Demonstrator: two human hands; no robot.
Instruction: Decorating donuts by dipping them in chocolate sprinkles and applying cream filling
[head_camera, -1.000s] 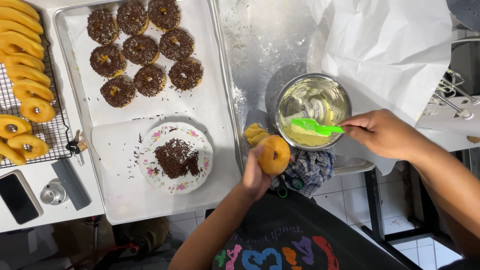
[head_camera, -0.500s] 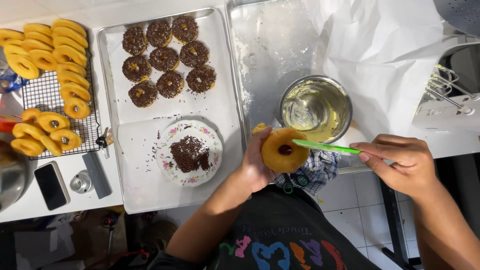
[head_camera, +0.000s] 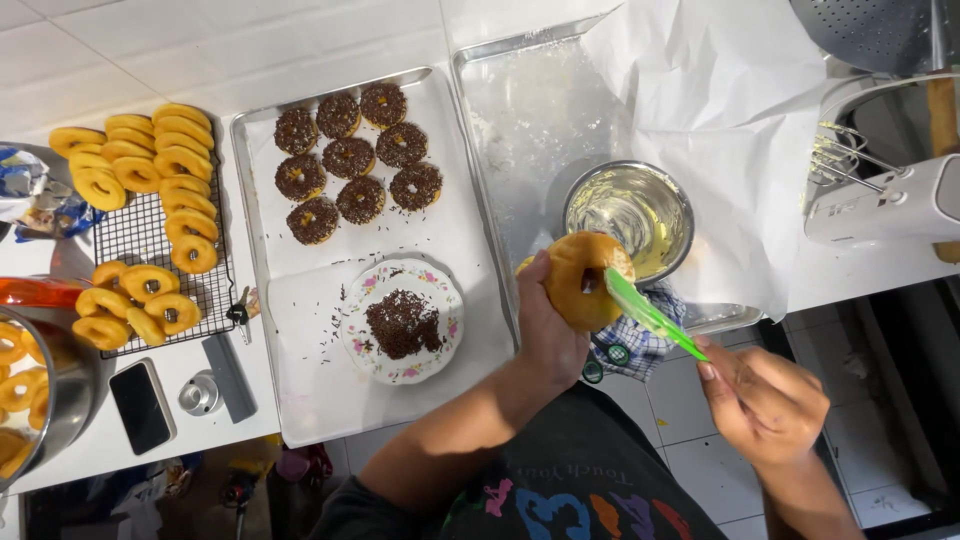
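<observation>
Doughnut (head_camera: 580, 282) and green spatula (head_camera: 650, 315) are meeting just in front of the metal bowl (head_camera: 630, 208).

The left hand (head_camera: 548, 335) is gripping the plain doughnut from below, while the right hand (head_camera: 762, 400) is pinching the spatula's handle, its long blade slanting up-left onto the doughnut's face. Beyond, sprinkled doughnuts (head_camera: 350, 170) are sitting on a tray (head_camera: 300, 400) on the desk (head_camera: 200, 40).

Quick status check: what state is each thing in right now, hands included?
Left hand: gripping a plain donut, held up.
Right hand: holding a green spatula, tip on the donut.
Metal bowl: nearly empty, pale yellow glaze left.
Plate: heaped with chocolate sprinkles.
Tray: eight sprinkled donuts at its far end.
Rack: stacked with plain donuts.
Phone: screen dark.
</observation>
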